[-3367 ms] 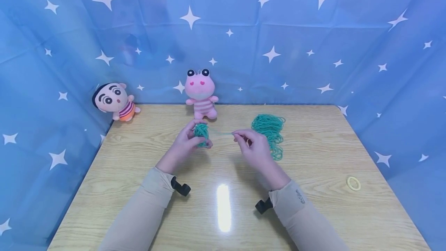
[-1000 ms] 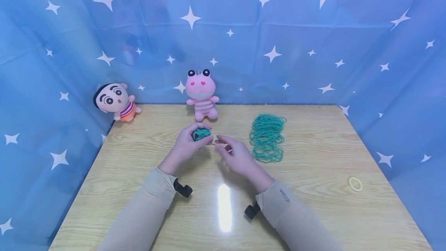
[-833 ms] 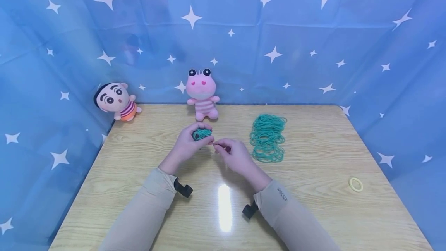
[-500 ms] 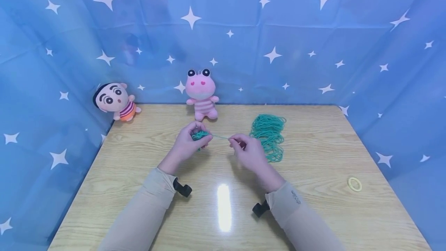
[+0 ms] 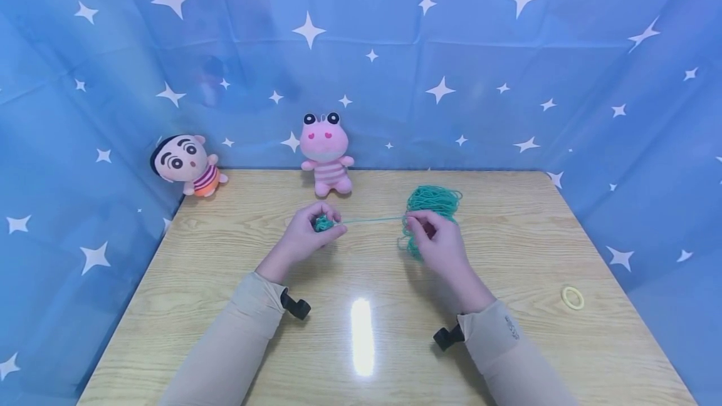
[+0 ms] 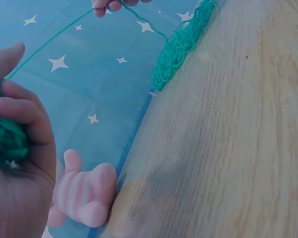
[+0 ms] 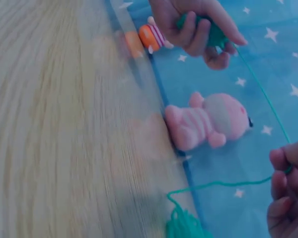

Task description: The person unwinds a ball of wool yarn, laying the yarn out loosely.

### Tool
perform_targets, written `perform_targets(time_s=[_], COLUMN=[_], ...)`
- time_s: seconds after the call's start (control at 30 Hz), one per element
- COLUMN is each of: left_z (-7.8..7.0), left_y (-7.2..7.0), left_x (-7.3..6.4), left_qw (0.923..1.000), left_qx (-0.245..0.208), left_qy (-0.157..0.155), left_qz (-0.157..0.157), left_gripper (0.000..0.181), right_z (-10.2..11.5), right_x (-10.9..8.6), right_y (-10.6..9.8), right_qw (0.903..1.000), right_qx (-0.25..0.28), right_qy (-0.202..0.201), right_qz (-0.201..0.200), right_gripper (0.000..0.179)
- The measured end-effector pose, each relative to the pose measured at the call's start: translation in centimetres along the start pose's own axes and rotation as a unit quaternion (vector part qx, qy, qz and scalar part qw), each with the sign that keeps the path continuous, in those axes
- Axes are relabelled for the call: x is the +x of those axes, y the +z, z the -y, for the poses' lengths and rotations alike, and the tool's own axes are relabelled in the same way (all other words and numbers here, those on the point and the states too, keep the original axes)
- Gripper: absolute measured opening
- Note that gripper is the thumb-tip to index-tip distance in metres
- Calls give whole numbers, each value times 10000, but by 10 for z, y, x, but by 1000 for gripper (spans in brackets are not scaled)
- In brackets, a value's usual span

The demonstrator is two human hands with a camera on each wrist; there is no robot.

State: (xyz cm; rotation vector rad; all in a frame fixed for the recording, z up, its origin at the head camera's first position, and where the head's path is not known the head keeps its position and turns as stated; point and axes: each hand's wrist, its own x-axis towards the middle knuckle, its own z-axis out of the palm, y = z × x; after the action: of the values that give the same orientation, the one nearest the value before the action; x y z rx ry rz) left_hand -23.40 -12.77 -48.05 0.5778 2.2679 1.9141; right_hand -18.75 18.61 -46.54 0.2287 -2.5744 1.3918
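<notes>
My left hand (image 5: 304, 234) curls its fingers round a small ball of green yarn (image 5: 324, 223), seen in the left wrist view as a wound lump (image 6: 10, 141) in the palm. From the ball a strand (image 5: 372, 220) runs taut to my right hand (image 5: 442, 243), whose thumb and fingers pinch it. Past the pinch, the strand sags down to the loose pile of green yarn (image 7: 186, 225), as the right wrist view shows. In the head view that looped pile (image 5: 434, 199) lies on the table behind my right hand, which hides part of it.
A pink striped plush toy (image 5: 329, 161) sits at the table's back edge, behind the left hand. Another plush doll (image 5: 192, 165) is at the back left corner. A pale yellow ring (image 5: 572, 297) lies at right on the wooden table (image 5: 316, 343), before a blue star-patterned curtain (image 5: 383, 5).
My right hand has come close to the left, then drawn away rightward over the pile, lengthening the strand between them. The left hand stays in place, turning the ball.
</notes>
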Motion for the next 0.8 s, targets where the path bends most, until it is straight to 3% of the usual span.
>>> perform_targets(time_s=[0.13, 0.33, 0.5, 0.67, 0.8], left_z=[1, 3, 2, 2, 2], left_y=[0, -1, -2, -2, -2], left_x=[0, 0, -2, -2, -2], left_qw=[9999, 9995, 9998, 9995, 9987], left_qx=[-122, 148, -125, -310, -480], left_qy=[55, 258, 121, 81, 81], left_qz=[-32, -96, 72, -48, -123], left_gripper=[30, 16, 12, 8, 13], right_z=[-8, -19, -26, -37, -47], right_x=[-2, -5, -9, -12, -14], right_y=[-9, -22, -37, -53, -62], right_qw=[9998, 9992, 9981, 9954, 9913], right_qx=[-96, -127, -274, -637, -1129], right_qy=[-21, -27, 27, 348, 528], right_qz=[-187, -373, -548, -627, -414], right_gripper=[23, 22, 26, 30, 28])
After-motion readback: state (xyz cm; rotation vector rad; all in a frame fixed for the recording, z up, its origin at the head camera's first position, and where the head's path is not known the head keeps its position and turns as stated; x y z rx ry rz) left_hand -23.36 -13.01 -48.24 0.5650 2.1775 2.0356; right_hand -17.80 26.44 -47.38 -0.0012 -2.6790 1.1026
